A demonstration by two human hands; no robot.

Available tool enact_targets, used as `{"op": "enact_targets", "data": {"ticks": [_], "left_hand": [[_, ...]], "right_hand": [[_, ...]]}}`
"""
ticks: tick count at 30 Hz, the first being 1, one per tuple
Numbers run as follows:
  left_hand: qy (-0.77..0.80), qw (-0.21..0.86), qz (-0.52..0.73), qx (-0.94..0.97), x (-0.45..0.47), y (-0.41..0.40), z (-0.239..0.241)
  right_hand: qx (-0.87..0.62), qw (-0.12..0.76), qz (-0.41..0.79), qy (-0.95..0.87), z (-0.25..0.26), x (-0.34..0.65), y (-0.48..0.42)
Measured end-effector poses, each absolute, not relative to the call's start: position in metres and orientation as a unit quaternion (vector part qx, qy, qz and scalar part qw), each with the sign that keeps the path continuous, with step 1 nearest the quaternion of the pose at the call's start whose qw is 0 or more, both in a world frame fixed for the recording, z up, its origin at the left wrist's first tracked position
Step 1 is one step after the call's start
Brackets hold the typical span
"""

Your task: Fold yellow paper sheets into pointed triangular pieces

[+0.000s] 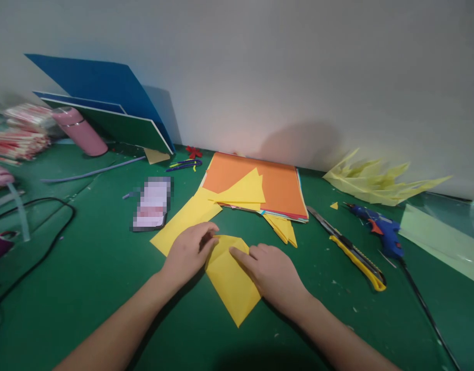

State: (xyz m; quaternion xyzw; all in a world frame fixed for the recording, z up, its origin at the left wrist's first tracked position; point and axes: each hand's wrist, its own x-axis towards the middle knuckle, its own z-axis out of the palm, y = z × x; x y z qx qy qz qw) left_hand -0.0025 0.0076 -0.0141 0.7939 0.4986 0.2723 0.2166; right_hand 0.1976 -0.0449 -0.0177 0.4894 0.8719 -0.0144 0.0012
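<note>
Folded yellow paper (233, 281) is laid on the green tabletop (94, 278) between the two hands, one corner directed toward the viewer. Its upper left edge is touched by the left hand (189, 250), with fingers bent toward the thumb; whether it is pinched cannot be told. Its surface is touched by the extended index finger of the right hand (275, 275), which is unclenched. Beyond, an orange-topped paper stack (281, 183) is partly overlain by yellow pieces (242, 190); at right, a yellow-handled cutter (353, 256) is seen near a blue glue gun (390, 232)
</note>
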Motion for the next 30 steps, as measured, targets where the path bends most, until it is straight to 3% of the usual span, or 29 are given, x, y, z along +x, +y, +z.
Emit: {"op": "enact_targets", "data": {"ticks": [7, 14, 19, 30], "left_hand": [[0.47, 0.202, 0.267, 0.817, -0.003, 0.007, -0.013], [0.427, 0.199, 0.282, 0.836, -0.003, 0.008, -0.016], [0.424, 0.194, 0.285, 0.838, -0.004, 0.009, -0.017], [0.428, 0.182, 0.279, 0.841, -0.002, 0.009, -0.016]], "right_hand": [[0.424, -0.035, -0.023, 0.905, -0.021, 0.199, -0.042], [0.559, -0.122, 0.096, 0.815, -0.033, 0.193, -0.046], [0.497, -0.13, 0.051, 0.856, -0.031, 0.195, -0.047], [0.564, -0.169, 0.066, 0.806, -0.037, 0.194, -0.044]]}}
